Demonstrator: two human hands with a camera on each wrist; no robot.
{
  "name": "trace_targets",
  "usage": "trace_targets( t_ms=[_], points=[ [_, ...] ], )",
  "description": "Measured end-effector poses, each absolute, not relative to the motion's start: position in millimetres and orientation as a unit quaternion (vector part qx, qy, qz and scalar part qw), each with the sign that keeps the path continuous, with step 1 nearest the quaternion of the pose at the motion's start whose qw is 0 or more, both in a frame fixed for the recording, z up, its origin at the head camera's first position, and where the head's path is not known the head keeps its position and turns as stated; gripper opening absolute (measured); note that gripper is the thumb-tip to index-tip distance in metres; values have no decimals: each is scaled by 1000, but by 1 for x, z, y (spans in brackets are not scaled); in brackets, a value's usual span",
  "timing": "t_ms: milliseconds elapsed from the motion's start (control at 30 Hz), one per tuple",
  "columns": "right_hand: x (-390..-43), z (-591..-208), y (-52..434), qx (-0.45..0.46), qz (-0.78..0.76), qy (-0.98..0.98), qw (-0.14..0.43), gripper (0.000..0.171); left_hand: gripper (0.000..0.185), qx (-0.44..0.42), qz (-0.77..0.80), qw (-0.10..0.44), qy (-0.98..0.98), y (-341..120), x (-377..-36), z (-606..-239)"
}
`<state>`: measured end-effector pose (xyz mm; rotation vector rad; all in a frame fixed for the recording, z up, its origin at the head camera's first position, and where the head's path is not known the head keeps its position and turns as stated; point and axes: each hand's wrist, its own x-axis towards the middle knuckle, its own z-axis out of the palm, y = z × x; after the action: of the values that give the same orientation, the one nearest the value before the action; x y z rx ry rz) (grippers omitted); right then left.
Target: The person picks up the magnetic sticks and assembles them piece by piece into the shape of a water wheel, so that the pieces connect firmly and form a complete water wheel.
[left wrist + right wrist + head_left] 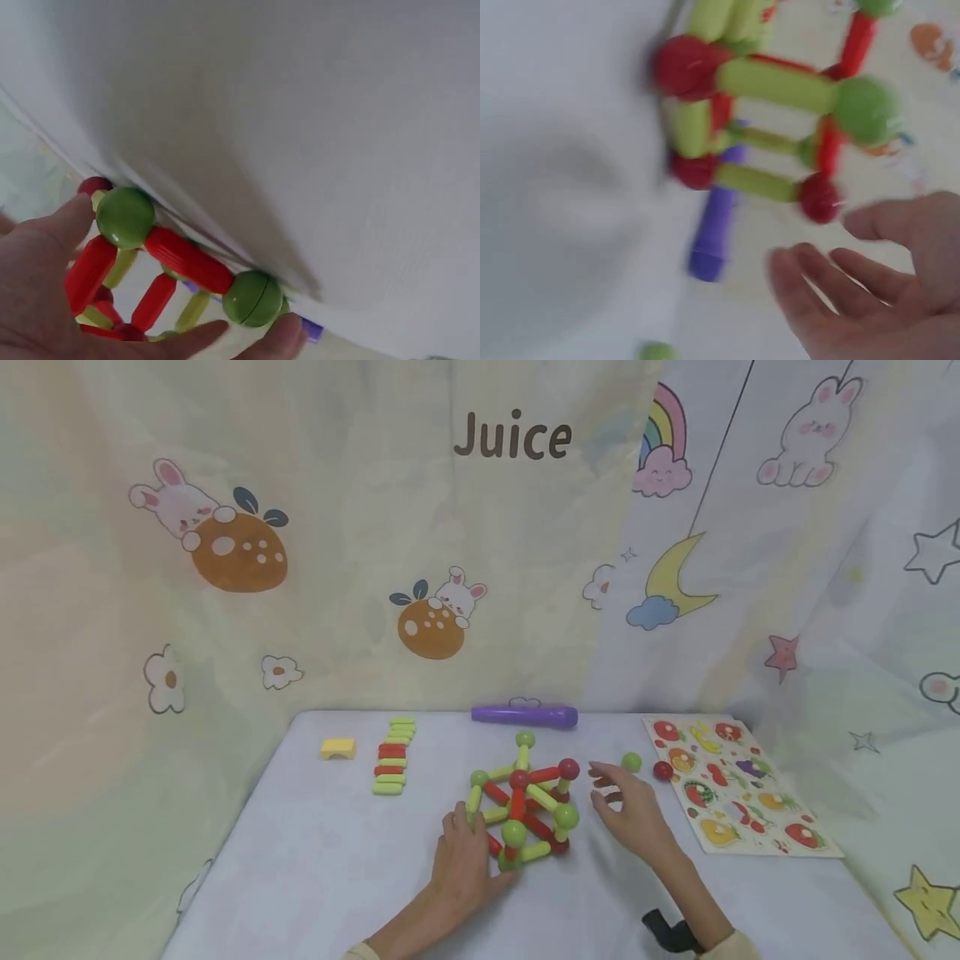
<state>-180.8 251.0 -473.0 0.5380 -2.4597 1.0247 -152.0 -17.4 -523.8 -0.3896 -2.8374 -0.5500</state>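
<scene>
A frame of red and yellow-green rods joined by red and green balls (520,779), a ball-and-rod building toy, stands on the table. My left hand (459,864) holds its near left side. In the left wrist view, that hand's thumb touches beside one green ball (126,217) and a fingertip meets another green ball (253,298). My right hand (633,814) is in the air just right of the frame, fingers loosely bent. The right wrist view shows its thumb and fingers apart from the nearest red ball (821,198), with nothing between them.
Loose rods (391,770) lie in a column at the left, beside a yellow arch block (338,748). A purple stick (525,717) lies along the back edge. At the right are a loose green ball (632,762), a red ball (663,770) and a fruit-picture board (738,789).
</scene>
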Motion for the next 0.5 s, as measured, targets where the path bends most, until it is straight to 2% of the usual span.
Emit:
trace_targets(
  t_ms=[100, 167, 233, 400, 500],
  points=[
    [-206, -493, 262, 204, 399, -892, 61, 50, 86, -120, -173, 126, -970, -16, -153, -521],
    [-217, -502, 267, 219, 421, -880, 2, 50, 82, -118, -192, 107, -968, -16, -154, -519],
    [-223, -510, 271, 235, 438, -868, -13, 47, 84, -126, -221, 77, -964, -17, -157, -517],
    [-223, -516, 283, 233, 453, -860, -1, 38, 101, -149, -294, -8, -944, -32, -169, -512],
    [-218, -516, 288, 231, 458, -858, -3, 33, 101, -139, -339, -41, -929, -44, -180, -507]
  ],
)
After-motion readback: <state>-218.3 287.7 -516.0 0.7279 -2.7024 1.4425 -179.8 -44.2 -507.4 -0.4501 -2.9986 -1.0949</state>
